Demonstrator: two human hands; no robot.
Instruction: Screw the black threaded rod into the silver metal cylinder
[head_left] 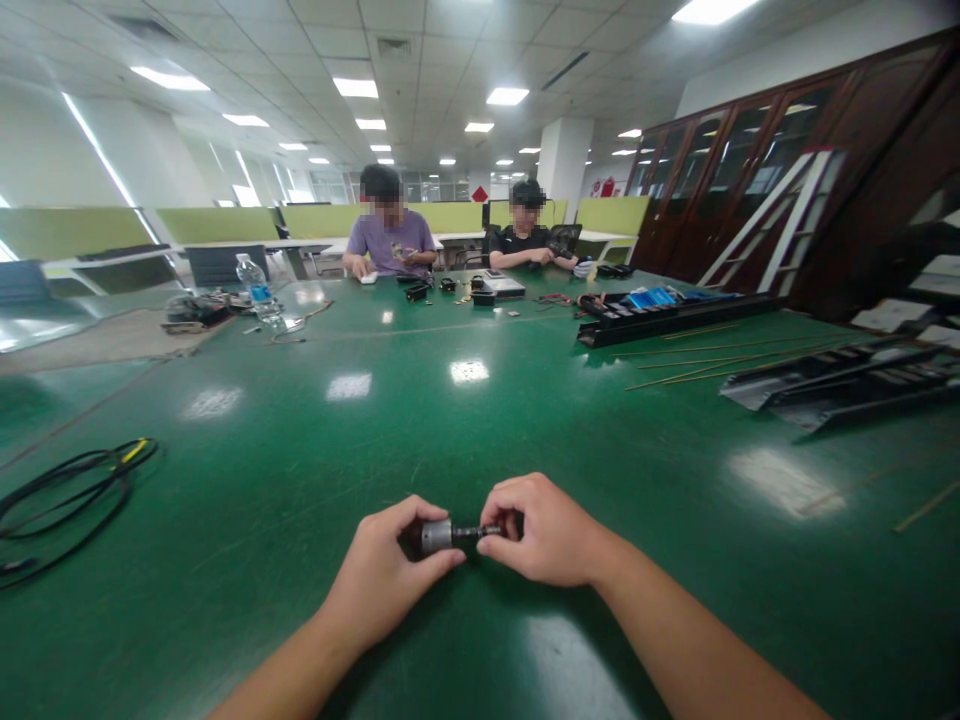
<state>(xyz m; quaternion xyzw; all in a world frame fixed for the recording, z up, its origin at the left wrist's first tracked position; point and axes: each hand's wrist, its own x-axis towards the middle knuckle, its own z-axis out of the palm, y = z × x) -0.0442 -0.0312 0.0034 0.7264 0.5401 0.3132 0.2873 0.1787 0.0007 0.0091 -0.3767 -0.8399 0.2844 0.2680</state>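
Over the green tabletop [247, 440], my left hand [382, 570] and my right hand [547, 535] pinch a small metal cylinder [436, 536] between them. My left hand's fingers wrap the silver body, which has a dark end partly hidden behind them. A thin black shaft [476, 533] sticks out to the right, and my right thumb and forefinger grip its tip. The two hands nearly meet around the part.
A coiled black cable [67, 505] lies to my left. Black cable chains [675, 318] and thin rods [720, 360] lie to the right. Across the table, two seated people [390, 235] work among small parts, near a water bottle [259, 290].
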